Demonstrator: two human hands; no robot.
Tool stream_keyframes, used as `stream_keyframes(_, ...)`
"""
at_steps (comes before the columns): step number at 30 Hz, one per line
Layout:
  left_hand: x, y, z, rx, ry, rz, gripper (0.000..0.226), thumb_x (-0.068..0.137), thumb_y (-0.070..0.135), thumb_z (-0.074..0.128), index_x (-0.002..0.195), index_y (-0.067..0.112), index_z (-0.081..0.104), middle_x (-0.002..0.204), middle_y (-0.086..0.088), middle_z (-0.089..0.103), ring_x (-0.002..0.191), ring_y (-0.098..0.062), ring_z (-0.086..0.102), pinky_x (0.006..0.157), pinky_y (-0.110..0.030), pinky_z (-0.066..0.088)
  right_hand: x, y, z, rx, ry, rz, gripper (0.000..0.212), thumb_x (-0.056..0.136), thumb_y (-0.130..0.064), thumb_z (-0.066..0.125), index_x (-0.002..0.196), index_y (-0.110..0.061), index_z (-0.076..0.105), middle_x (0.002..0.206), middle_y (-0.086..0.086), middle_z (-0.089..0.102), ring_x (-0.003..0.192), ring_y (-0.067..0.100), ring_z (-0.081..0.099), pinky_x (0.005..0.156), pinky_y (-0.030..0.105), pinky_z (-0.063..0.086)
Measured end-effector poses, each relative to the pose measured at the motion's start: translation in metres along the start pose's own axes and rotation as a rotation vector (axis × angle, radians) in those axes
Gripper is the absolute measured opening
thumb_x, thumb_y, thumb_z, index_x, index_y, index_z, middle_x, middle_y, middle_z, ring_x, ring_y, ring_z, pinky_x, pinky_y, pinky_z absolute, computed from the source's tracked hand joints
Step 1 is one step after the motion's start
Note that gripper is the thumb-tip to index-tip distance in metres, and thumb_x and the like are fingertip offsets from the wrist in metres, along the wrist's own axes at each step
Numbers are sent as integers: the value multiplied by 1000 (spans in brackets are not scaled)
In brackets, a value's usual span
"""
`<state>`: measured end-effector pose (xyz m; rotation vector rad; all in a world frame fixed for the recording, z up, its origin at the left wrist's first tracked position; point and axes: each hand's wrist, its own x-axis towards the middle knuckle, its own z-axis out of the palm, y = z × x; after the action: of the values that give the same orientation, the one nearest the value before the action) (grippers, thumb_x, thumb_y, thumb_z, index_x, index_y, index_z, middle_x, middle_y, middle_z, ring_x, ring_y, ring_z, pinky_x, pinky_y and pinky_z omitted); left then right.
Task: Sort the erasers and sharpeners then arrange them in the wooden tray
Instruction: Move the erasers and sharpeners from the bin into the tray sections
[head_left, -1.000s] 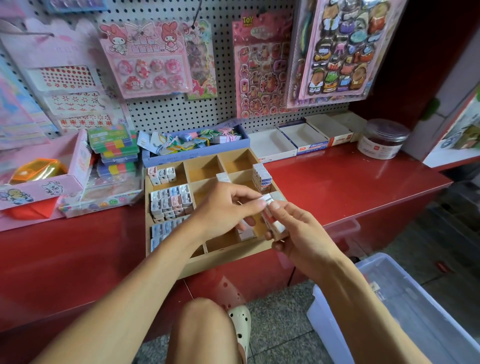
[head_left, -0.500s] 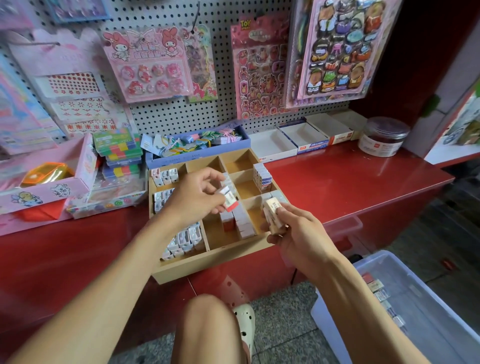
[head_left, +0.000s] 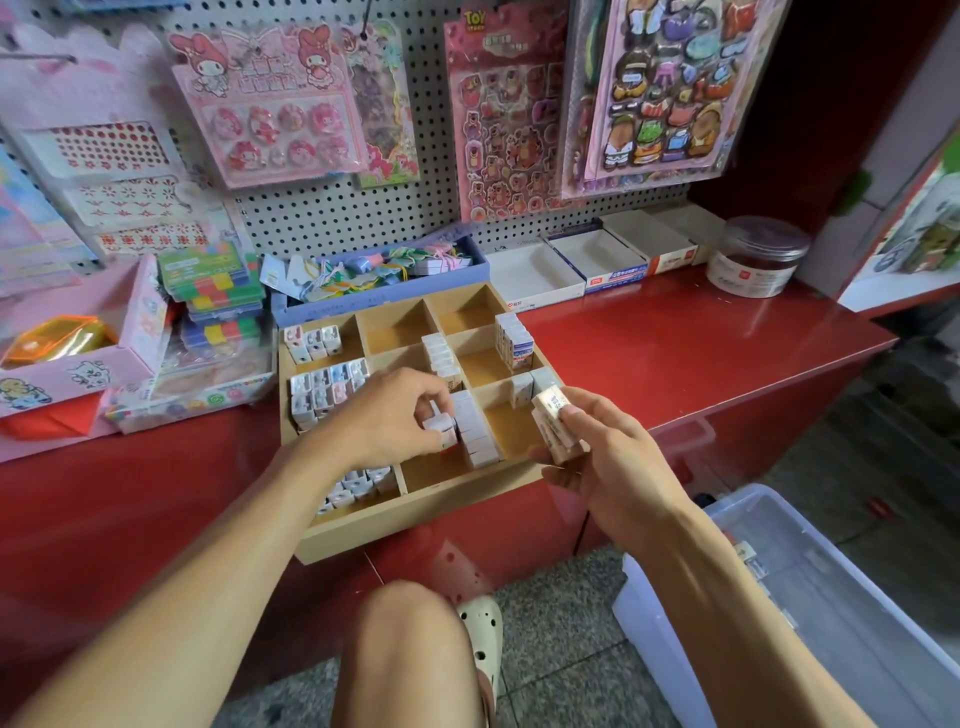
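Reaching over the red counter (head_left: 675, 353), both my arms stretch toward the wooden tray (head_left: 415, 512), which sits under my hands with its near edge jutting past the counter's front. Beyond my left hand (head_left: 395, 415), the tray's left compartments hold rows of small sharpeners (head_left: 324, 387), with more showing just below my wrist. Just right of that hand, a line of white erasers (head_left: 470, 421) stands on edge in the middle column, and farther back toward the right wall stands a short stack of boxed erasers (head_left: 514, 340). My right hand (head_left: 608, 457) hovers at the tray's right edge, fingers curled round a stack of wrapped erasers (head_left: 556, 423), thumb on top. My left hand's fingertips pinch a single small white eraser (head_left: 441, 428), touching the near end of that middle line.
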<state>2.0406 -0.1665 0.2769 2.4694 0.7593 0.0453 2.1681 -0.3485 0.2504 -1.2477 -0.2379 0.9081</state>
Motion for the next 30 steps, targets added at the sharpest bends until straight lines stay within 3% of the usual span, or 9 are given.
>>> stream_keyframes(3, 3, -2, 14, 59, 87, 39, 17, 80, 17, 73, 91, 27, 63, 87, 8, 58, 71, -3, 51, 63, -20, 39, 0, 2, 0, -34, -38, -15, 18, 104, -11, 48, 110, -9, 65, 95, 11, 66, 66, 17, 67, 52, 24, 51)
stream_keyframes(7, 5, -4, 23, 74, 142, 59, 21, 77, 14, 73, 89, 26, 59, 86, 9, 54, 75, -3, 49, 66, -25, 41, 2, 8, -1, -99, -49, -57, 23, 103, -10, 50, 99, -10, 72, 96, 12, 67, 73, 16, 65, 63, 25, 56)
stream_keyframes(10, 4, -7, 25, 26, 205, 61, 17, 74, 18, 76, 82, 24, 62, 81, 8, 56, 70, -4, 52, 65, -25, 43, 4, 10, -1, -71, -26, -67, 20, 102, -8, 53, 103, -13, 73, 98, 12, 68, 81, 20, 63, 72, 28, 59)
stream_keyframes(15, 4, -9, 34, 77, 254, 116, 14, 75, 12, 76, 79, 22, 67, 80, 10, 57, 76, -12, 60, 72, -31, 51, 6, 10, -2, -28, 35, -46, 18, 97, -7, 62, 115, -8, 64, 108, 18, 70, 80, 25, 71, 75, 35, 61)
stream_keyframes(20, 4, -7, 25, 139, 223, 66, 22, 77, 26, 77, 97, 27, 69, 85, 12, 56, 81, -10, 57, 75, -30, 49, 4, 9, -1, -40, 9, -72, 20, 94, -7, 65, 114, -5, 62, 104, 18, 73, 82, 27, 73, 70, 32, 60)
stream_keyframes(23, 0, 4, 13, -188, 246, 25, 16, 80, 35, 77, 92, 28, 70, 81, 11, 66, 69, -5, 61, 66, -26, 48, 5, 9, 1, -100, -29, -120, 12, 95, -9, 64, 106, -5, 67, 96, 13, 76, 85, 26, 73, 77, 35, 60)
stream_keyframes(25, -5, 16, 11, -482, 126, 38, 17, 80, 27, 79, 95, 26, 71, 83, 6, 70, 67, -11, 67, 58, -24, 50, 6, 8, 7, -126, -62, -153, 12, 97, -11, 62, 104, -4, 69, 96, 14, 76, 88, 25, 74, 80, 35, 60)
stream_keyframes(27, -7, 23, 12, -592, 56, 69, 23, 80, 16, 79, 97, 27, 70, 84, 5, 71, 67, -15, 68, 52, -24, 50, 8, 7, 14, -160, -79, -183, 14, 100, -12, 59, 103, -4, 70, 96, 17, 74, 85, 21, 73, 76, 32, 60)
stream_keyframes(30, -4, 25, 10, -660, 106, 63, 23, 80, 8, 78, 95, 24, 69, 84, -4, 72, 66, -16, 68, 50, -25, 49, 12, 4, 22, -195, -74, -207, 13, 101, -13, 57, 98, -7, 69, 89, 13, 72, 78, 16, 72, 71, 29, 60)
